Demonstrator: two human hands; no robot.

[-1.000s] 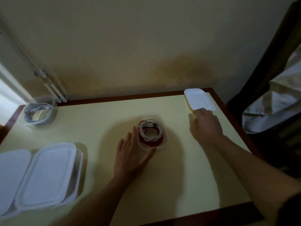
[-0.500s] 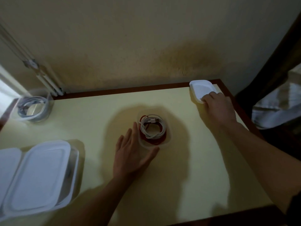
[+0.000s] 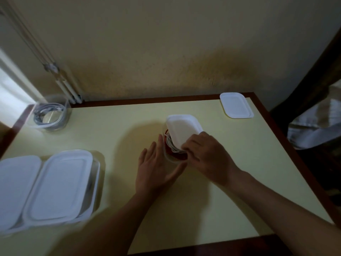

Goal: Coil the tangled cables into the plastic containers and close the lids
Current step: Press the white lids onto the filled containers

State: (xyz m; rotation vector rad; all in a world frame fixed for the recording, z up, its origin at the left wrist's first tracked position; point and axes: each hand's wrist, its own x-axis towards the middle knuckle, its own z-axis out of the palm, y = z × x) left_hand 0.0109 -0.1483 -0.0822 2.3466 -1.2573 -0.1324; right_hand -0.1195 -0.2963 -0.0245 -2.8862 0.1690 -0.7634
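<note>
Right hand (image 3: 206,156) holds one lid (image 3: 182,130); left hand (image 3: 156,169) touches one container (image 3: 174,157).

We see the right hand (image 3: 204,154) gripping a white lid (image 3: 181,129) by its near edge, tilted over the small clear container (image 3: 170,158) that holds the coiled cables (image 3: 170,145). The left hand (image 3: 156,167) lies flat, fingers straight, against that container's left side. On the table (image 3: 239,172), a second lid (image 3: 236,105) lies far right, an open tub (image 3: 49,115) of grey cable far left, and two lidded boxes (image 3: 55,185) near left.
</note>
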